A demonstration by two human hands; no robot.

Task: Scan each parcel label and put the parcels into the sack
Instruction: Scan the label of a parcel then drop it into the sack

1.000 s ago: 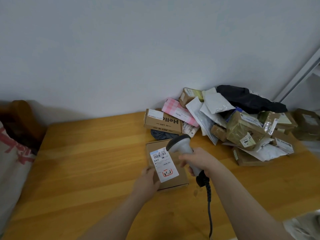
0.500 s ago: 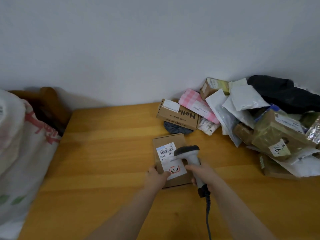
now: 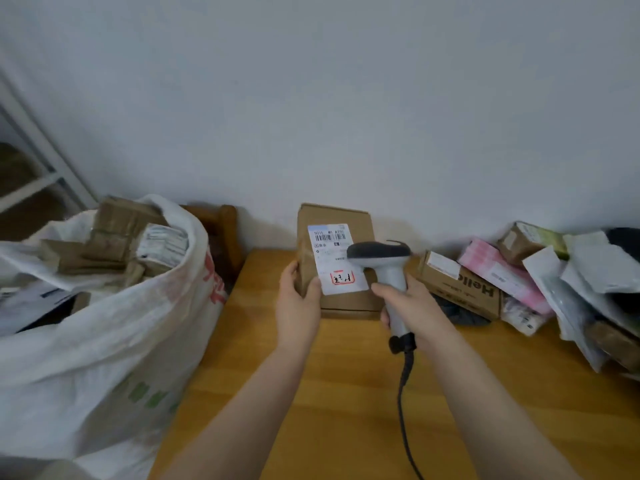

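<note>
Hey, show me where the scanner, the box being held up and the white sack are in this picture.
scanner (image 3: 379,252), head view, on its dark head.
held box (image 3: 334,214), head view, on the bare cardboard near its top edge.
white sack (image 3: 104,323), head view, on its front wall.

Evenly, softly lit, rather dim; faint shadows under the parcel pile (image 3: 519,278). Blurred at the left over the sack (image 3: 104,341); bent at edges.
</note>
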